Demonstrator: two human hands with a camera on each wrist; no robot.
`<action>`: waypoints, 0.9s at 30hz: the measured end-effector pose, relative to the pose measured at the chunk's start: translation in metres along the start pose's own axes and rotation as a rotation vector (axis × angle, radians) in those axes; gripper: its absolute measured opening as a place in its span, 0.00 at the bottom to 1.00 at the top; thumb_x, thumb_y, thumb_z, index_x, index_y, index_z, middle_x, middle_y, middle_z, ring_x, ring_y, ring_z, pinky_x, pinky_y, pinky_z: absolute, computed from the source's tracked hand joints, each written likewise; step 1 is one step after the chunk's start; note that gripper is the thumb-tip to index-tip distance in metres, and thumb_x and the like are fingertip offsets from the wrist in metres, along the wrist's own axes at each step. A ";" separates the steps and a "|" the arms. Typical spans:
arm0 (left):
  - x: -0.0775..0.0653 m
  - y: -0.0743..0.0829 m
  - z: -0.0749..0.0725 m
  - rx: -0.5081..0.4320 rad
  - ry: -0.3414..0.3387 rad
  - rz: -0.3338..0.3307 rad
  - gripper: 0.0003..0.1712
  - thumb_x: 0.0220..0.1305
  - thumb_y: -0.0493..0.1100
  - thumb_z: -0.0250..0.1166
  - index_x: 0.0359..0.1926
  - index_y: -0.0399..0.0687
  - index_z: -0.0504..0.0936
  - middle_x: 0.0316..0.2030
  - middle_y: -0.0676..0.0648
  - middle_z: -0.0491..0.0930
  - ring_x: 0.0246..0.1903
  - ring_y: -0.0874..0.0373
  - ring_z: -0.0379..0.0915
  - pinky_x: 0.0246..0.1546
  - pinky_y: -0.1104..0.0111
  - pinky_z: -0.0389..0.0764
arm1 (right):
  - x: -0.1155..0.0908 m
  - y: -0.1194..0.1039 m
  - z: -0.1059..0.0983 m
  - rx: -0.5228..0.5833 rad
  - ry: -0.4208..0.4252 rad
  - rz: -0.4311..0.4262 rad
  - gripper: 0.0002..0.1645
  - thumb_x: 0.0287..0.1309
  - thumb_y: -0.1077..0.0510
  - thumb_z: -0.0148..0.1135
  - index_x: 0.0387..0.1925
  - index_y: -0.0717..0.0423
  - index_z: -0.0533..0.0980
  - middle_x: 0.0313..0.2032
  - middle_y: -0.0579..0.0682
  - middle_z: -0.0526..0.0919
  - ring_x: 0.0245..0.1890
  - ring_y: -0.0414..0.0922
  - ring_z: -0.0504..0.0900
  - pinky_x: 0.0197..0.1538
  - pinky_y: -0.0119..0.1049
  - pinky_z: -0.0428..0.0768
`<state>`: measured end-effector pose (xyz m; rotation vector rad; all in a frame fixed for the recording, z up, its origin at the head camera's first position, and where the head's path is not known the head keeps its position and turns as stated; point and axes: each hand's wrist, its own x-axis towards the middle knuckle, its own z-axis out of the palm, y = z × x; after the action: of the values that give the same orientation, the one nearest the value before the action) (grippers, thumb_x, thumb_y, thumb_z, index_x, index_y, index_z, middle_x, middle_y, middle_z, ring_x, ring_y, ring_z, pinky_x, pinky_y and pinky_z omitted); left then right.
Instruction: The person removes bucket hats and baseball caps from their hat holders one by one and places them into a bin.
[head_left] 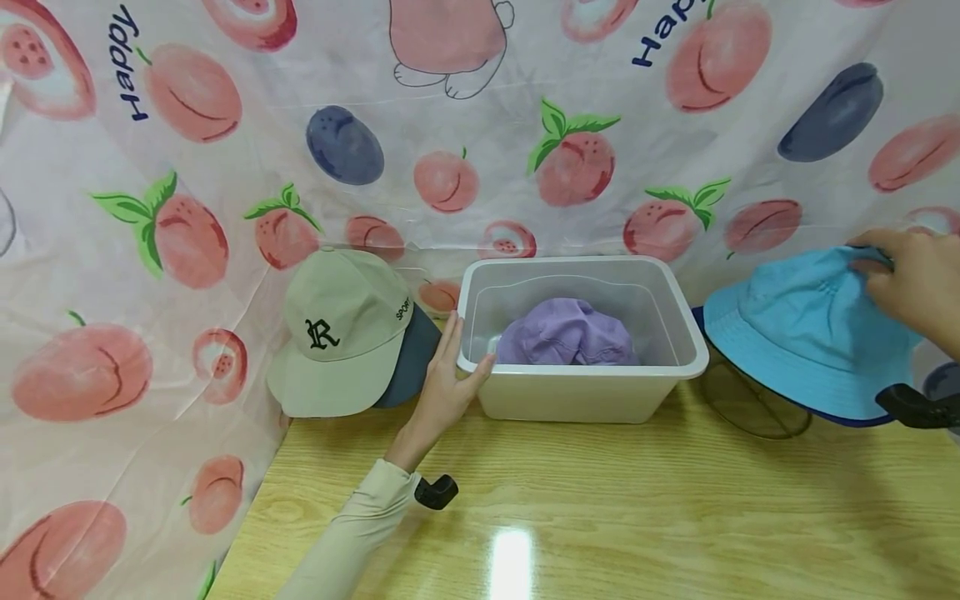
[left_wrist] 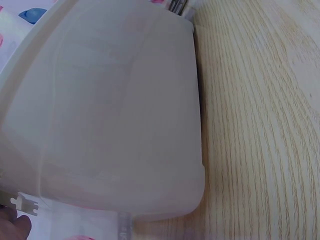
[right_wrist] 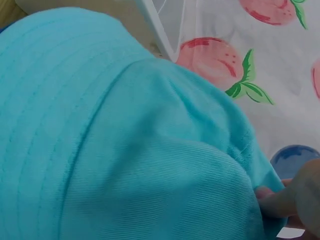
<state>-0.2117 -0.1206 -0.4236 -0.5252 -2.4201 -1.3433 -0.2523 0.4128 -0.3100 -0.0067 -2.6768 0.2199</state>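
My right hand (head_left: 915, 283) pinches the crown of a light-blue bucket hat (head_left: 810, 317), whose dark-blue edge shows along the brim. In the right wrist view, fingers and thumb (right_wrist: 280, 200) nip a fold of the bucket hat's cloth (right_wrist: 150, 150). A white plastic bin (head_left: 570, 396) stands in the middle, with a crumpled purple hat (head_left: 566, 333) inside. My left hand (head_left: 446, 383) rests against the bin's front left corner, fingers straight along the side and thumb at the front rim. The bin's outer wall (left_wrist: 110, 110) fills much of the left wrist view.
Left of the bin sits a pale green cap (head_left: 345, 325) with a dark letter, a dark blue cap (head_left: 412, 354) partly behind it. A wire stand (head_left: 780, 433) shows below the bucket hat. Fruit-print cloth (head_left: 480, 125) hangs behind the wooden table (head_left: 600, 500).
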 end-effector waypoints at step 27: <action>0.000 0.002 0.000 -0.018 0.012 0.004 0.49 0.63 0.60 0.59 0.72 0.38 0.50 0.73 0.52 0.42 0.71 0.56 0.40 0.66 0.56 0.52 | 0.000 -0.055 -0.066 0.222 0.147 0.022 0.24 0.54 0.74 0.35 0.49 0.78 0.72 0.44 0.78 0.73 0.28 0.58 0.71 0.28 0.44 0.73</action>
<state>-0.2106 -0.1197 -0.4221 -0.5251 -2.3981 -1.3644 -0.2217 0.3688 -0.2430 0.0161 -2.4936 0.5019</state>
